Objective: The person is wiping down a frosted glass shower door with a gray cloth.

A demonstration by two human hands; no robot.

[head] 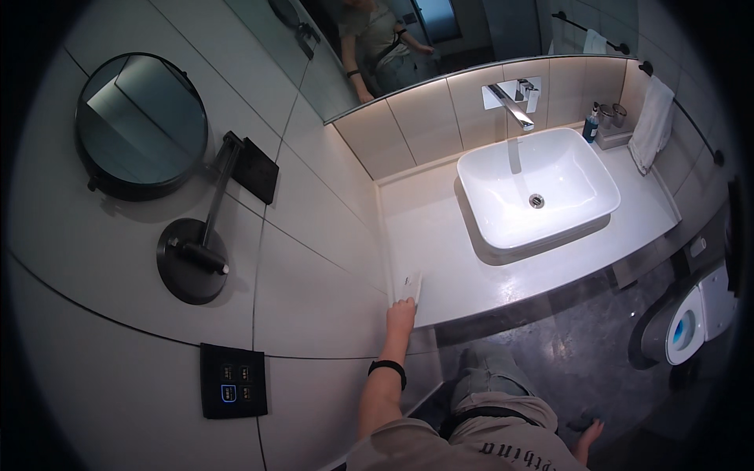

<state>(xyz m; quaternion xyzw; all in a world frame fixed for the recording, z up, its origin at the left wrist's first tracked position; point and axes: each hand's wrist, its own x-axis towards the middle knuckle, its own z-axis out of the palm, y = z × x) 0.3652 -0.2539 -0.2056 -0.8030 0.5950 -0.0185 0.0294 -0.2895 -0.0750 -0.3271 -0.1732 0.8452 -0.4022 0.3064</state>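
Note:
My left hand (402, 307), with a black band on its wrist, reaches to the near left corner of the washbasin counter (439, 303). Its fingers are closed around the near end of a flat white box (409, 287), which bears small writing. The box lies at or just above the counter, close to the left wall; the hand hides its near end. My right hand (591, 434) hangs low beside my body, over the dark floor. Its fingers are small and partly in shadow, so whether they hold anything is unclear.
A white vessel basin (554, 171) stands under a chrome wall tap (512, 107). Beyond it are a blue soap bottle (591, 125), two glasses and a hanging white towel (652, 120). A round magnifying mirror (141, 126) juts from the left wall; a toilet (686, 329) stands right.

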